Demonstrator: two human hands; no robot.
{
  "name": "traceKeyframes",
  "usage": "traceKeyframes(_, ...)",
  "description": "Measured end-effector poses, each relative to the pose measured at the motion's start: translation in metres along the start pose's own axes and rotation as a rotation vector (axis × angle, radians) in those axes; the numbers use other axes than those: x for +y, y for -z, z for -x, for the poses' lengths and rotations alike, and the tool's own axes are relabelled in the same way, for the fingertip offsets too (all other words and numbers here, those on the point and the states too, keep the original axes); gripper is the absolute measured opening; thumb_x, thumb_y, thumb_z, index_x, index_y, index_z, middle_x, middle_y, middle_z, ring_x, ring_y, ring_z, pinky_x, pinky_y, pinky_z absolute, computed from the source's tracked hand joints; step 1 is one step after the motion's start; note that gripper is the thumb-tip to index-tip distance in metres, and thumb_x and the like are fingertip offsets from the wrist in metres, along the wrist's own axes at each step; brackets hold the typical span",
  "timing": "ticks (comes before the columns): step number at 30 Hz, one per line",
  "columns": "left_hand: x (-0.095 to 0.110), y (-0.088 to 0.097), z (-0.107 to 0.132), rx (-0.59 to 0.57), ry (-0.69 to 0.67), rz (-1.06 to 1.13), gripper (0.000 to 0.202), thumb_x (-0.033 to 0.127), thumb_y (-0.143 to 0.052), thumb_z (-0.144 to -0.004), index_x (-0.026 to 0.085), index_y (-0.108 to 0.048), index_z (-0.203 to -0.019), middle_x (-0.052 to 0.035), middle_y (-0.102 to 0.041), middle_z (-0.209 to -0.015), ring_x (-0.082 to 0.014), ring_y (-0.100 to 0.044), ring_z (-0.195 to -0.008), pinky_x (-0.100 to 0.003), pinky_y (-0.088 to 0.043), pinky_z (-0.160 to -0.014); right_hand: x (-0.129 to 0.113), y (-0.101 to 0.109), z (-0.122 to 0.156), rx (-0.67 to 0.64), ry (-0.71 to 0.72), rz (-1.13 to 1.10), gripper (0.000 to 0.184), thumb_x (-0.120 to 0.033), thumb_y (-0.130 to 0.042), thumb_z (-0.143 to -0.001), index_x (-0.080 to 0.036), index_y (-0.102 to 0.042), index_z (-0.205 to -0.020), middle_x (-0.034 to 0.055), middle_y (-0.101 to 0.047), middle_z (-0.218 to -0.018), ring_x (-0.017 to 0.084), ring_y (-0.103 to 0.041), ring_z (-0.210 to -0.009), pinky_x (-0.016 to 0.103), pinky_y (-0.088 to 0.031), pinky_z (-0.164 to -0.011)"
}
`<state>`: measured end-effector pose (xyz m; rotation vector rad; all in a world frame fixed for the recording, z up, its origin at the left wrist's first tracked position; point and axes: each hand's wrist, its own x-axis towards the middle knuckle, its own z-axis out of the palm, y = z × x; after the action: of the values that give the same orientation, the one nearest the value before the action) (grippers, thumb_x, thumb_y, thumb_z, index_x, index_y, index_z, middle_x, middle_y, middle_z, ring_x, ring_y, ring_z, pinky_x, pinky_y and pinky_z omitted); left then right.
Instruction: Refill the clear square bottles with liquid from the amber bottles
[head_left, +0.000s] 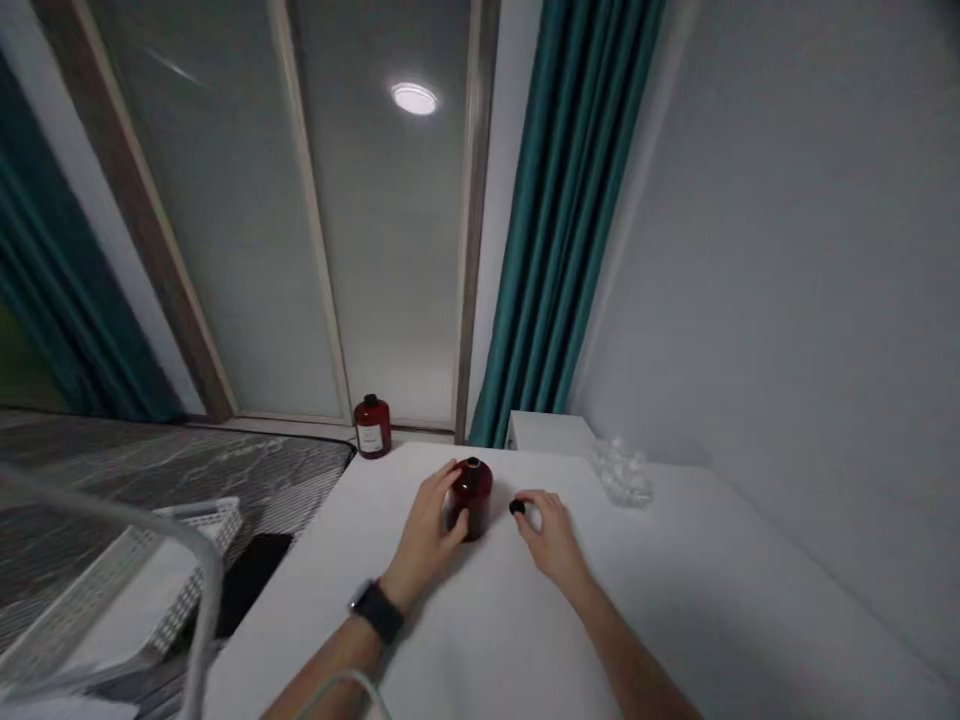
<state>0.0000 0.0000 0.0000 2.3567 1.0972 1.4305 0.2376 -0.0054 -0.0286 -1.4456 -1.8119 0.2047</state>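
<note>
Gripping an upright red bottle (472,497) at frame centre with the fingers of the left hand (429,530); pinching a black cap (517,508) just right of it with those of the right hand (553,538). Underneath, a white desk (675,600). Higher in frame, a second bottle (373,426); right of centre, clear glass (622,472).

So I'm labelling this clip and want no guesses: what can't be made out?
Head view:
Label on the far bottle: too small to read.
Part of the red bottle: hidden by the left hand.
The small black cap: partly covered by fingers of the right hand.
The clear glass thing: too blurred to name.
The white basket: cut by the left edge, crossed by a blurred bar.
</note>
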Motion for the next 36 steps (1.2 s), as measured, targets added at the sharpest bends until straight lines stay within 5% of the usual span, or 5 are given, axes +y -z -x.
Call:
traceKeyframes(27,-0.008,-0.003,0.005,0.067,0.064,-0.235,0.073,0.013,-0.061,-0.085,0.023,-0.029,-0.151,-0.0147,-0.047,-0.132,-0.0322,-0.049,-0.120,-0.054,-0.047,-0.103,0.027,-0.026,-0.050,-0.057,-0.032,0.194,0.022,-0.014,-0.061,-0.082,-0.026,-0.069,-0.098,0.0041,-0.073,-0.102,0.027,-0.061,-0.102,0.038,-0.042,-0.087)
traceKeyframes(36,-0.008,-0.003,0.000,0.092,0.078,-0.323,0.071,0.013,-0.056,-0.088,0.021,-0.027,-0.153,-0.0156,-0.049,-0.130,-0.0319,-0.051,-0.116,-0.052,-0.049,-0.099,0.012,-0.009,-0.038,-0.023,-0.023,0.158,0.025,-0.020,-0.061,-0.086,-0.025,-0.067,-0.109,0.0068,-0.069,-0.115,0.029,-0.057,-0.112,0.042,-0.043,-0.091)
